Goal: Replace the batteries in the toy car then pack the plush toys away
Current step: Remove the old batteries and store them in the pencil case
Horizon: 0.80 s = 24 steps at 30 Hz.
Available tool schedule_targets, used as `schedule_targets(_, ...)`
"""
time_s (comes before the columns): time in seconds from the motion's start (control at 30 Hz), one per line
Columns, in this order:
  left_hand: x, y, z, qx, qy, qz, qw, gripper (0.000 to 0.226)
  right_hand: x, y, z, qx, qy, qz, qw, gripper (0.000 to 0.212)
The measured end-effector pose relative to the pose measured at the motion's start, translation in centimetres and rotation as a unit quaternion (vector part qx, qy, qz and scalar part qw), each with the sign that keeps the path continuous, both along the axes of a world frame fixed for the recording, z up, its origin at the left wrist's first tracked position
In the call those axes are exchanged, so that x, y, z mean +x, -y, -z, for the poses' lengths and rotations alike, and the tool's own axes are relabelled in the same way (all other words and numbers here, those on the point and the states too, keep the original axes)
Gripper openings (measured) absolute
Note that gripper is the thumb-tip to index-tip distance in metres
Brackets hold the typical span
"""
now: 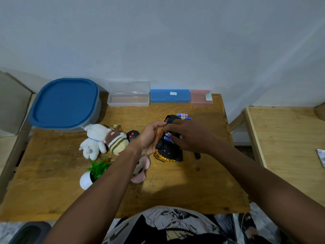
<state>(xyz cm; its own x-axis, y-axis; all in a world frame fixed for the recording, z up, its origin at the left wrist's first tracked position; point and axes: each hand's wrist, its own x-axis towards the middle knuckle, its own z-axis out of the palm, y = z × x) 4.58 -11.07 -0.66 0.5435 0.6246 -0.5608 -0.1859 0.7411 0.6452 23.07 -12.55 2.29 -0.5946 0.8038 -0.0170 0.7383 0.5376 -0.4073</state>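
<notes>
Wooden table [52,173] against pale wall. Centre right: gold-and-black toy car [165,152], underside up, gripped along its side by left hand [151,138]. Right hand [190,136] curled over battery bay, fingertips on blue-and-white fitted batteries [168,136]; pinching or merely touching, cannot tell. Two loose batteries [184,116] just behind car. Left of car: white rabbit plush [93,141], brown striped plush [117,142], pink plush [140,173] under left forearm. Back left: grey tub with blue lid [65,103].

1. At my table's [175,191] back left sits the lidded tub [65,103], three cases [170,95] right of it
2. The toy car [165,149] lies mid-table, loose batteries [184,116] behind it
3. The plush toys [100,139] lie left of the car (potted plant [98,169] before them)
</notes>
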Motion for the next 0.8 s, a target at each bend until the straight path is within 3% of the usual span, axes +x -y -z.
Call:
schedule_targets(0.2,0.2,0.5,0.5,0.003,-0.003,-0.010,1.000,0.051,-0.3,0.1,-0.3,-0.023,-0.029,0.028,0.999,0.017)
schedule_targets(0.3,0.4,0.6,0.5,-0.011,0.017,-0.019,1.000,0.058,-0.6,0.6,0.3,-0.018,-0.147,0.136,0.980,0.016)
schedule_targets(0.37,0.5,0.5,0.9,-0.008,0.028,-0.048,0.998,0.062,-1.1,0.9,0.3,-0.042,-0.287,0.254,0.923,0.014)
schedule_targets(0.43,0.6,0.5,0.9,0.005,0.037,-0.095,0.995,0.056,-1.6,0.9,0.1,-0.127,-0.397,0.374,0.828,0.013)
schedule_targets(0.53,0.8,0.5,1.3,0.033,0.046,-0.155,0.986,0.041,-1.8,1.1,-0.3,-0.334,-0.468,0.499,0.648,0.011)
schedule_targets(0.6,1.2,0.5,1.4,0.051,0.036,-0.173,0.983,0.037,-1.8,1.4,0.0,-0.401,-0.463,0.516,0.599,0.009)
schedule_targets(0.7,1.4,0.7,1.3,0.069,0.020,-0.192,0.979,0.040,-2.3,2.0,0.3,-0.406,-0.457,0.509,0.606,0.011)
schedule_targets(0.8,1.6,0.7,1.6,0.081,0.005,-0.217,0.973,0.066,-2.9,2.6,0.2,-0.320,-0.426,0.501,0.682,0.009)
